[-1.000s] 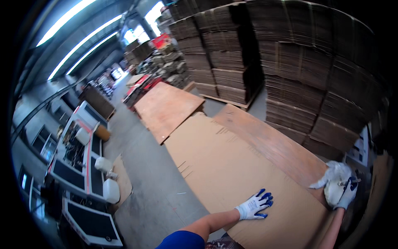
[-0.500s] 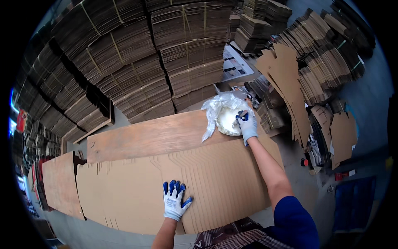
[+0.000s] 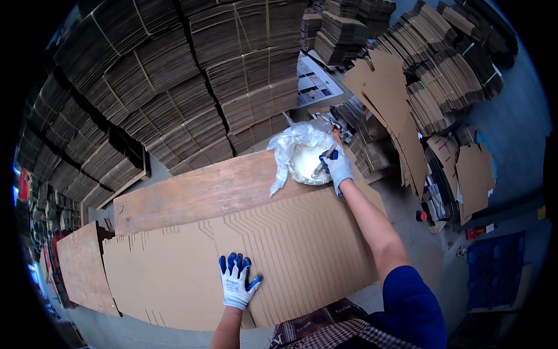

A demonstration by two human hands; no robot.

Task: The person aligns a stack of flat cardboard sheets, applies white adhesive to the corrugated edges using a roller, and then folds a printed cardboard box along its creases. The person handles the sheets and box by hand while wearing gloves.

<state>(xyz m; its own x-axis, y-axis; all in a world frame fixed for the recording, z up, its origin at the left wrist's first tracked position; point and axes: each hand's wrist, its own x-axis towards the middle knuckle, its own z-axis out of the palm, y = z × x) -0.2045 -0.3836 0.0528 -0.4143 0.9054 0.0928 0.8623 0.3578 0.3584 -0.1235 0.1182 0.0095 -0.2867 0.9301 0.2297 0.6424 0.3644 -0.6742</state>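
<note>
My left hand [image 3: 236,285], in a white glove with blue fingertips, lies flat with spread fingers on a fanned stack of brown cardboard sheets [image 3: 168,267]. The sheets' edges overlap in stepped rows to the right of it. At the far right of the table my right hand [image 3: 338,167], gloved alike, is closed around a dark-handled, brush-like tool [image 3: 329,152]. The tool tilts down over a round tub lined with clear plastic film [image 3: 283,152], and its lower end reaches the white paste [image 3: 303,161] inside. Whether the tip is dipped in I cannot tell.
The wooden tabletop [image 3: 186,192] shows behind the sheets, and another wooden board [image 3: 84,264] stands at the left. Tall strapped cardboard bundles [image 3: 250,75] rise behind the table. At the right are loose cardboard pieces [image 3: 395,110] and a blue pallet [image 3: 494,270] on the floor.
The whole view has shifted slightly. My right hand has turned over the tub, and more of the tool now shows, slanting toward the paste. My left hand stays flat on the cardboard.
</note>
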